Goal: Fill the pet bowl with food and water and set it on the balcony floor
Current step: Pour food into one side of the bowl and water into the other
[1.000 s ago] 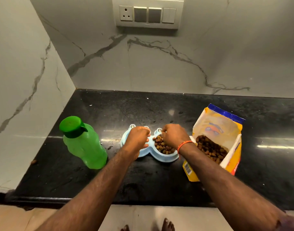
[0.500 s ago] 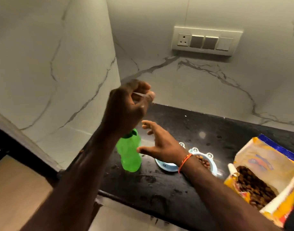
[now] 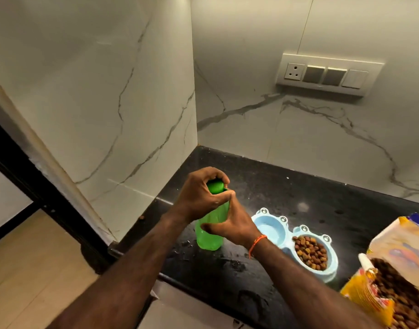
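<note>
A green plastic bottle (image 3: 209, 238) stands upright near the left end of the black counter (image 3: 270, 186). My left hand (image 3: 199, 198) is closed over its green cap from above. My right hand (image 3: 230, 224) wraps the bottle's body from the right side. Just right of the bottle lies a light blue double pet bowl (image 3: 270, 230): its left compartment holds no kibble, its right compartment is filled with brown kibble (image 3: 310, 252).
An open yellow pet food bag (image 3: 391, 276) with kibble showing stands at the right edge. Marble walls close the counter's left and back sides. A switch panel (image 3: 327, 76) is on the back wall. A dark door frame and tan floor lie to the left.
Both hands left the pet bowl. My left hand, raised in the air half a second ago, came down onto the bottle cap, and my right hand closed on the bottle's body. The view swung left.
</note>
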